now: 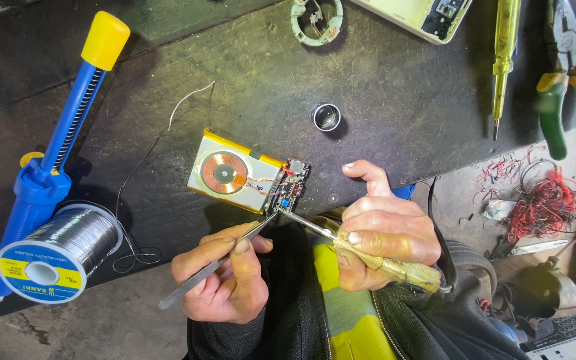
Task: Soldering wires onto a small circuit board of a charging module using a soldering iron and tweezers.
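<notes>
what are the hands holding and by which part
Left hand pinches metal tweezers at mid-length; right hand grips a soldering iron by its yellowish handle.

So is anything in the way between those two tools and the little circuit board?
Nothing visible. The tweezers in the left hand and the soldering iron in the right hand both already reach the circuit board edge, tips meeting there.

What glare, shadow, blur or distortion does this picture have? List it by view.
Head view: daylight comes from the upper right, so the solder sucker and small metal ring cast shadows to the lower left; bright glare on the solder spool; left hand, right hand and circuit board are sharp; wide-angle bending shows at the edges.
</notes>
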